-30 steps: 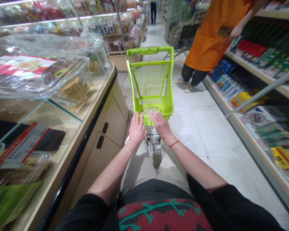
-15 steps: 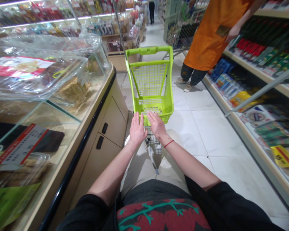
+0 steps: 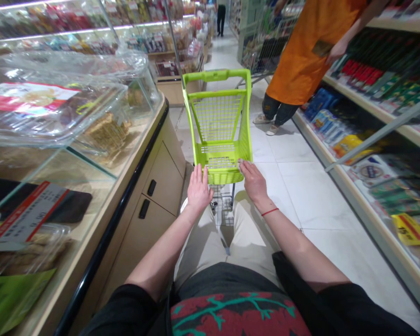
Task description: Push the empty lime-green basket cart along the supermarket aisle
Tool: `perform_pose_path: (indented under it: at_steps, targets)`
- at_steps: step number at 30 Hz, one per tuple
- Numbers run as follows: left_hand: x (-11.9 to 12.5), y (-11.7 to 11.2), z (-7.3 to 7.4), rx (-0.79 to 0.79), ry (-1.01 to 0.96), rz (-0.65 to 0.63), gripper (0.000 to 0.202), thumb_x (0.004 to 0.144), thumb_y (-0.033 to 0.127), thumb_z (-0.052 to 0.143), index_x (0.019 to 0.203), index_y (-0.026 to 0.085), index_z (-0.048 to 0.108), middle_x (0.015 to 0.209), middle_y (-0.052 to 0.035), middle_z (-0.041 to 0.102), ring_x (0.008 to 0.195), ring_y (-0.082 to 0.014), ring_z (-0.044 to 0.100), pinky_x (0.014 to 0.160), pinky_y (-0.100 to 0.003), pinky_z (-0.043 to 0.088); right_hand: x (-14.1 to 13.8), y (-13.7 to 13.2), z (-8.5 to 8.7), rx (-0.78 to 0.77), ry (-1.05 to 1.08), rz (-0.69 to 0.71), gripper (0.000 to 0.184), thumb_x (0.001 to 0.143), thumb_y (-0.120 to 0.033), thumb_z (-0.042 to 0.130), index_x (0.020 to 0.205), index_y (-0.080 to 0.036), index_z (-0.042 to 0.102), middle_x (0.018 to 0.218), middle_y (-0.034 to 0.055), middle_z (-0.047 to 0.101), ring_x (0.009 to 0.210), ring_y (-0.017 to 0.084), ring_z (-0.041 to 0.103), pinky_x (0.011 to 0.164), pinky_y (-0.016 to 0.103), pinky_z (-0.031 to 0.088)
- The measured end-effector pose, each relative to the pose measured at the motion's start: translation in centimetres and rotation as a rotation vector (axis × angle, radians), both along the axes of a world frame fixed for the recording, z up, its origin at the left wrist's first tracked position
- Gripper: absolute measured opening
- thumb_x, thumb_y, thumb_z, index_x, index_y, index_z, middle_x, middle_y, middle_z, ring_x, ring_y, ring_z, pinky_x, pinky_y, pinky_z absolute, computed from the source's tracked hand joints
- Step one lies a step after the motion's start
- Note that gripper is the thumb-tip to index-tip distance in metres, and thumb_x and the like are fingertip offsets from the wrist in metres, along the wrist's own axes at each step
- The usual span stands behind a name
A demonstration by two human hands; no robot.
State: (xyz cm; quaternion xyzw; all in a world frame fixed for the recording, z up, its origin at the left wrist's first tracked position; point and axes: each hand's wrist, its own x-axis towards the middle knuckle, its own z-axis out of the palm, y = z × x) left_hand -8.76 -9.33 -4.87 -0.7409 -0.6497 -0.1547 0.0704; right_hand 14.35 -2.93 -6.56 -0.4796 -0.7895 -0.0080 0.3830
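Observation:
A small lime-green shopping cart (image 3: 220, 126) stands in the aisle right in front of me, its basket bare and its handle on the far side. My left hand (image 3: 199, 188) lies flat against the near left corner of the basket, fingers stretched out. My right hand (image 3: 252, 181) rests on the near right corner, fingers extended over the rim, with a red string round the wrist. Neither hand holds anything.
A glass display counter (image 3: 91, 154) with packed snacks runs along my left. Shelves of goods (image 3: 378, 116) line the right. A person in an orange apron (image 3: 308, 51) stands at those shelves ahead, beside a metal trolley (image 3: 262, 42). White floor tiles (image 3: 301, 196) lie between.
My right hand has slid from the middle of the basket's near rim out to its right corner. The left hand stays put.

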Motion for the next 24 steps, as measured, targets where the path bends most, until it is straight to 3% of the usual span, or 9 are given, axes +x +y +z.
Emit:
perform_pose_path:
  at_steps: [4,10,13,17,21,24]
  targets:
    - [0.4,0.0,0.1,-0.002,-0.007,0.018,0.092,0.082,0.03,0.06,0.159,-0.001,0.02,0.169,-0.0253,0.017,0.16,-0.0335,0.009,0.13,-0.05,0.016,-1.0,-0.3,-0.1,-0.008,0.024,0.009,0.056,0.092,0.004,0.039,0.138,-0.016,0.065,0.145,0.0133,0.063,0.138,0.023,0.057,0.122,0.049,0.043]
    - [0.7,-0.1,0.4,-0.007,0.024,-0.035,0.088,0.084,0.031,0.058,0.161,0.005,0.023,0.17,-0.0217,0.017,0.16,-0.0334,0.01,0.13,-0.051,0.016,-6.6,-1.7,0.7,-0.056,-0.056,0.108,0.051,0.092,0.002,0.04,0.136,-0.007,0.065,0.146,0.0182,0.06,0.141,0.026,0.054,0.124,0.048,0.04]
    - [0.6,-0.2,0.5,-0.017,0.05,-0.037,0.086,0.085,0.03,0.059,0.161,0.007,0.026,0.17,-0.0221,0.018,0.16,-0.0345,0.012,0.13,-0.052,0.016,-8.1,-2.0,1.1,-0.064,-0.09,0.174,0.05,0.093,-0.003,0.044,0.139,-0.009,0.062,0.149,0.0169,0.058,0.143,0.027,0.051,0.124,0.049,0.039]
    - [0.1,-0.3,0.7,-0.014,0.063,-0.034,0.086,0.085,0.03,0.06,0.16,0.005,0.027,0.169,-0.0225,0.022,0.159,-0.0346,0.017,0.13,-0.05,0.016,-6.1,-1.4,1.0,-0.045,-0.08,0.189,0.052,0.094,-0.001,0.042,0.139,-0.016,0.063,0.147,0.0125,0.061,0.141,0.023,0.055,0.123,0.048,0.041]
    - [-0.5,-0.2,0.7,-0.004,0.049,-0.057,0.086,0.086,0.029,0.055,0.161,0.002,0.022,0.168,-0.0196,0.028,0.159,-0.0302,0.02,0.131,-0.049,0.014,-1.4,-0.5,0.4,-0.008,-0.045,0.098,0.054,0.093,0.003,0.041,0.136,-0.017,0.066,0.144,0.0122,0.063,0.138,0.023,0.057,0.122,0.049,0.043]
    - [-0.5,-0.2,0.5,0.003,0.035,-0.071,0.087,0.086,0.029,0.054,0.162,0.004,0.02,0.169,-0.0175,0.026,0.16,-0.0295,0.017,0.131,-0.049,0.014,0.0,-0.4,-0.1,0.003,-0.003,0.034,0.055,0.093,0.003,0.039,0.137,-0.017,0.065,0.145,0.0132,0.063,0.139,0.024,0.056,0.121,0.052,0.043]
